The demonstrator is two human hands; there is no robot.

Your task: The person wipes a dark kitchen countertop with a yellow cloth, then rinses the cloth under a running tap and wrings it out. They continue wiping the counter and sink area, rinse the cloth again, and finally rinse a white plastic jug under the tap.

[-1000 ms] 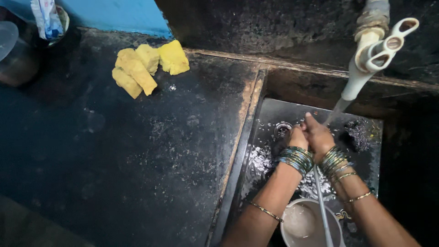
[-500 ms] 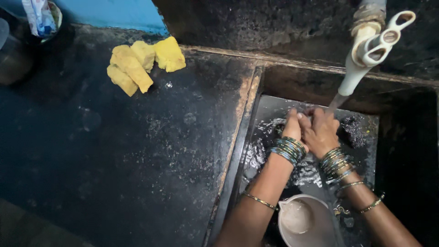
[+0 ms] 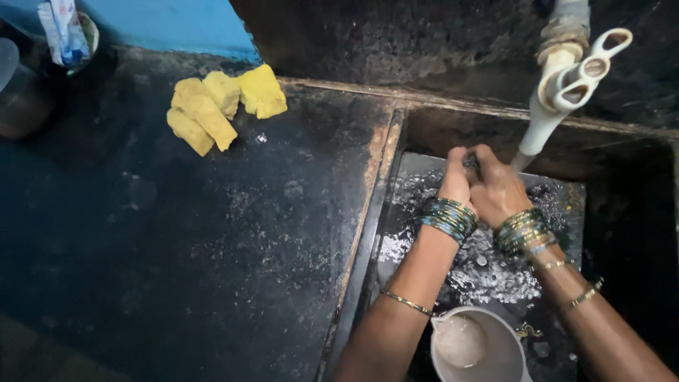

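Both hands are over the sink [image 3: 424, 177], pressed together just under the spout of the white tap [image 3: 559, 99]. The left hand [image 3: 458, 182] is curled against the right hand [image 3: 498, 191], fingers folded in and touching; something small and dark shows between the fingertips but it is too blurred to tell what it is. Cannot tell if either hand actually pinches it. A stack of green-blue bangles [image 3: 448, 218] sits on the left wrist, another stack on the right wrist, with thin gold bangles further up both forearms. The sink floor is wet, with foam and shiny patches below the hands. A white cup [image 3: 475, 348] with pale liquid inside stands in the sink near the bottom edge, between the two forearms, apart from the hands. To the left lies the dark stone tabletop [image 3: 177, 247], wet and speckled. A crumpled yellow cloth [image 3: 219, 102] lies on it near the back wall, well apart from the hands. A dark pot [image 3: 25, 99] stands at the far left corner, partly cut off.
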